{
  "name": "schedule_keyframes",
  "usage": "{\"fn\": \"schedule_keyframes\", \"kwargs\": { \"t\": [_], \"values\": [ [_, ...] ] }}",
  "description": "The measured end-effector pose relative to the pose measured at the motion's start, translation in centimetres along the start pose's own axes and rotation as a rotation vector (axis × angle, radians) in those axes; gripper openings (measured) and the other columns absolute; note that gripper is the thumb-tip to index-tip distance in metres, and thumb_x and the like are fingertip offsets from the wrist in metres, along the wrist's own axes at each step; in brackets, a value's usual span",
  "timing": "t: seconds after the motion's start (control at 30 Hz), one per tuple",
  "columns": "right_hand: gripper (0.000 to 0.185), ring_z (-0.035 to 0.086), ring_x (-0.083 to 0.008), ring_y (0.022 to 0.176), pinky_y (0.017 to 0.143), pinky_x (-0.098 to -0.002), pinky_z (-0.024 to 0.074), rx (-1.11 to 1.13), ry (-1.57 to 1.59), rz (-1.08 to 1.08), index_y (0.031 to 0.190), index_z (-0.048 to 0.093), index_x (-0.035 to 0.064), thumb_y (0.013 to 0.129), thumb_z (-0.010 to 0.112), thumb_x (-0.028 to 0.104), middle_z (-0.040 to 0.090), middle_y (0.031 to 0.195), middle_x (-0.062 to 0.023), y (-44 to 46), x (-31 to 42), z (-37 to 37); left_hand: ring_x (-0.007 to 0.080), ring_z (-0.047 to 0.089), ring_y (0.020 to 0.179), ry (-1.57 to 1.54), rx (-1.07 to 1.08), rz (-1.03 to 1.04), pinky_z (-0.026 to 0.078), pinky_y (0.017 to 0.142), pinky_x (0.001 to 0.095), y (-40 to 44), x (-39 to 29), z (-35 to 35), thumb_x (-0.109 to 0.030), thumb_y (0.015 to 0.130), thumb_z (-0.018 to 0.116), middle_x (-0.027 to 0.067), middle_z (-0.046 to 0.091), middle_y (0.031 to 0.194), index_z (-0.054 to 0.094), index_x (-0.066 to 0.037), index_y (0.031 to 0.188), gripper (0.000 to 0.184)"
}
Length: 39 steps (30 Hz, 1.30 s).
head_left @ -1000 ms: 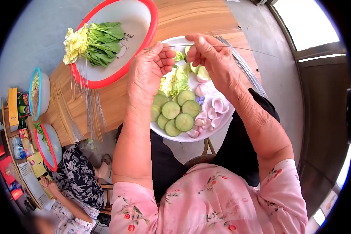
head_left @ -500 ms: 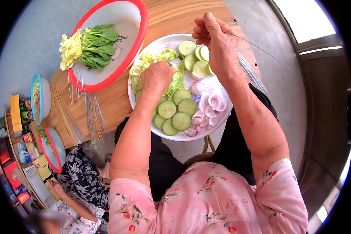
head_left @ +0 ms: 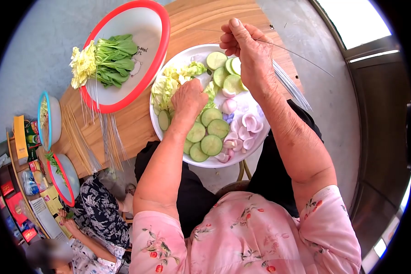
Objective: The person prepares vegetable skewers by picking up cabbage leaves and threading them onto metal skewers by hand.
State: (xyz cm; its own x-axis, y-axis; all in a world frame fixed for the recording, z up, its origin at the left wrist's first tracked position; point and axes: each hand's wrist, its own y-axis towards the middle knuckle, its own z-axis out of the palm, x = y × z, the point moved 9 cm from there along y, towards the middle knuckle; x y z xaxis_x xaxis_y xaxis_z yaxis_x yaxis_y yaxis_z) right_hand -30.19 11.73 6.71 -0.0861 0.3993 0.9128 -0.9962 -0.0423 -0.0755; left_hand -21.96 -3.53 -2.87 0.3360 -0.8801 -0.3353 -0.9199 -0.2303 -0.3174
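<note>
My right hand [head_left: 251,52] is closed on a thin metal wire [head_left: 301,55], raised above the plate's far right edge. The wire's free end bends down to the right. My left hand [head_left: 189,98] is curled, knuckles up, over the white plate [head_left: 201,163], among pale yellow-green leaves [head_left: 166,86]. Its fingertips are hidden, and I cannot make out what is in them. Nearer me on the plate lie green-rimmed round slices [head_left: 211,145]. Pale purple onion-like petals [head_left: 246,130] fill the right side, with more green slices [head_left: 217,60] at the back.
A red-rimmed bowl [head_left: 165,27] holds threaded leafy greens [head_left: 116,61] and yellow leaves. Bundles of thin wires [head_left: 112,137] hang over the wooden table's [head_left: 201,20] edge; more wires [head_left: 290,86] lie at right. Smaller bowls [head_left: 55,118] and a seated person [head_left: 96,214] are at left.
My left hand has shifted slightly right and down over the plate, uncovering more leaves and a slice. My right hand keeps the wire, nearly still. The person at left now holds something green.
</note>
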Motion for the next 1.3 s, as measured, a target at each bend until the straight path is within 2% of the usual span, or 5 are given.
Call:
{"fn": "schedule_keyframes", "kwargs": {
  "t": [0.13,0.2,0.47,0.93,1.3],
  "values": [
    [0.027,0.056,-0.0124,0.058,0.053,-0.0236,0.0439,-0.005,0.014,-0.006,0.081,0.064,-0.0018,0.085,0.062,0.025,0.06,0.066,-0.006,0.0,0.4,-0.3,0.0191,0.057,0.062,-0.262,0.008,-0.056,0.045,0.059,0.0311,-0.6,0.4,-1.0,-0.017,0.067,0.066,0.0064,0.061,0.069,0.058,-0.006,0.075,0.016],
    [0.027,0.056,-0.0125,0.058,0.053,-0.0236,0.044,0.001,0.03,-0.001,0.081,0.064,-0.0017,0.085,0.062,0.025,0.06,0.066,-0.0061,0.1,0.8,0.0,0.0101,0.051,0.056,-0.854,0.01,-0.095,0.042,0.054,0.0237,-0.6,1.0,-1.4,-0.011,0.071,0.064,0.0009,0.057,0.066,0.058,-0.007,0.074,0.008],
    [0.029,0.058,-0.0136,0.065,0.058,-0.0243,0.0447,0.112,0.09,-0.033,0.087,0.064,-0.002,0.085,0.063,0.027,0.062,0.072,-0.0077,-0.4,1.7,1.0,0.0161,0.062,0.081,-1.887,-0.038,-0.078,0.052,0.074,0.0327,-0.7,1.0,-6.3,-0.009,0.086,0.054,0.0063,0.063,0.093,0.055,-0.002,0.103,0.018],
    [0.026,0.057,-0.0126,0.063,0.056,-0.0233,0.0433,0.076,0.021,0.057,0.085,0.064,-0.0012,0.086,0.062,0.025,0.062,0.07,-0.0064,-0.8,0.3,1.6,0.0209,0.059,0.091,-1.981,-0.243,0.111,0.05,0.08,0.0352,0.0,2.4,-9.9,-0.004,0.087,0.052,0.0111,0.058,0.103,0.053,0.002,0.113,0.026],
    [0.028,0.047,-0.0074,0.048,0.045,-0.0242,0.0372,0.236,-0.581,0.139,0.071,0.064,-0.0031,0.082,0.062,0.023,0.055,0.052,-0.0029,-0.2,-2.8,2.5,0.0214,0.059,0.089,-2.094,-0.285,0.064,0.05,0.079,0.0356,0.8,4.6,-10.4,-0.01,0.087,0.056,0.0112,0.059,0.101,0.053,0.002,0.109,0.025]
  ]
}}
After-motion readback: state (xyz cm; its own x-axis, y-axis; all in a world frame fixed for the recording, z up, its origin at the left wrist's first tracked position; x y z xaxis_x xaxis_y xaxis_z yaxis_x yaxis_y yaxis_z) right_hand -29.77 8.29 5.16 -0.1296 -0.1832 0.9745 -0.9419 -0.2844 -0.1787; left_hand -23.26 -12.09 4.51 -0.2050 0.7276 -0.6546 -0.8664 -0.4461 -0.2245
